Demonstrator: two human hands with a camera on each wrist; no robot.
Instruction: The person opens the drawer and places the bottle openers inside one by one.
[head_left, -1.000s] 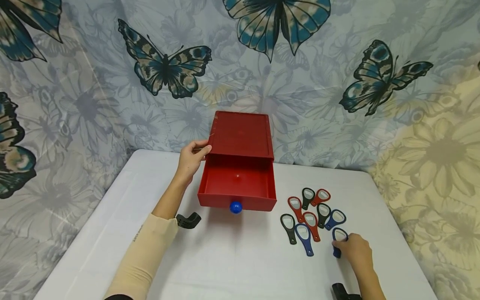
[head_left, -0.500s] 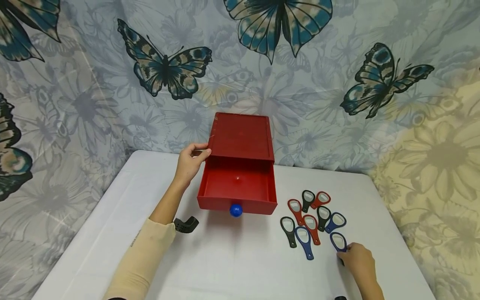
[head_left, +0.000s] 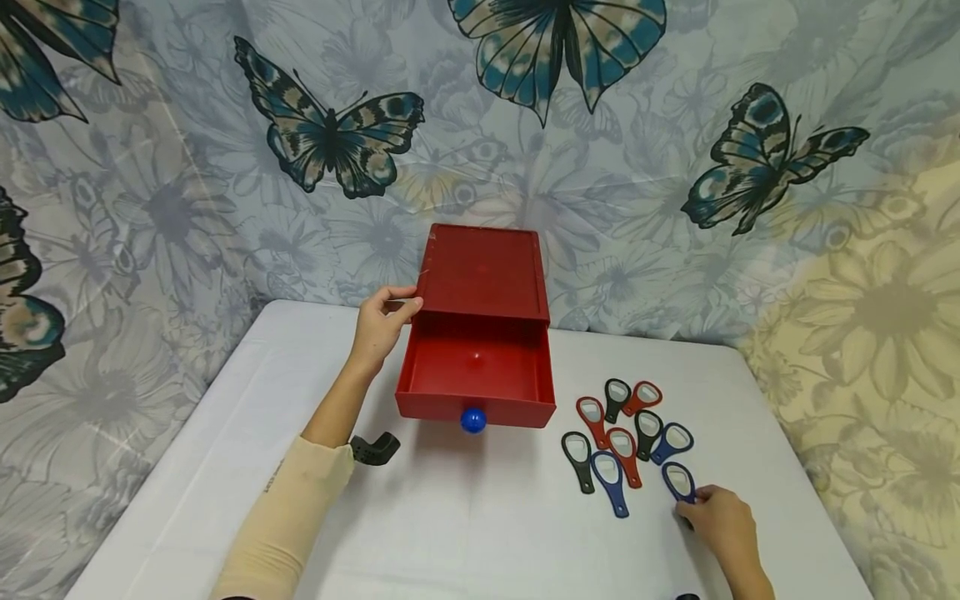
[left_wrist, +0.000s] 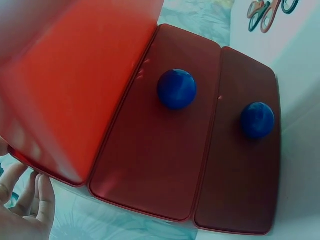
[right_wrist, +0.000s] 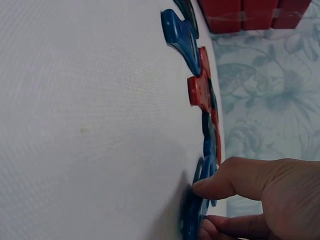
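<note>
A red drawer cabinet (head_left: 483,271) stands at the back of the table, its top drawer (head_left: 480,408) pulled out and bare inside. My left hand (head_left: 378,327) rests its thumb and fingertips against the cabinet's left side, near the top edge. In the left wrist view, the fingers (left_wrist: 46,197) touch that side from outside. At the right, my right hand (head_left: 720,521) pinches the handle of a blue bottle opener (head_left: 678,482) between thumb and fingers, low over the table. Its lower handle is hidden by the hand. Several red, black and blue bottle openers (head_left: 622,447) lie left of it.
Blue round knobs (left_wrist: 176,89) stick out from the drawer fronts, with two lower drawers closed. A black curved piece (head_left: 375,450) sits by my left wrist. Butterfly-patterned cloth (head_left: 600,192) hangs behind the white table (head_left: 465,533).
My right hand has shifted from beside the blue bottle opener's ring down its handle. The left hand's fingers have loosened slightly at the cabinet's side. The other openers stay put.
</note>
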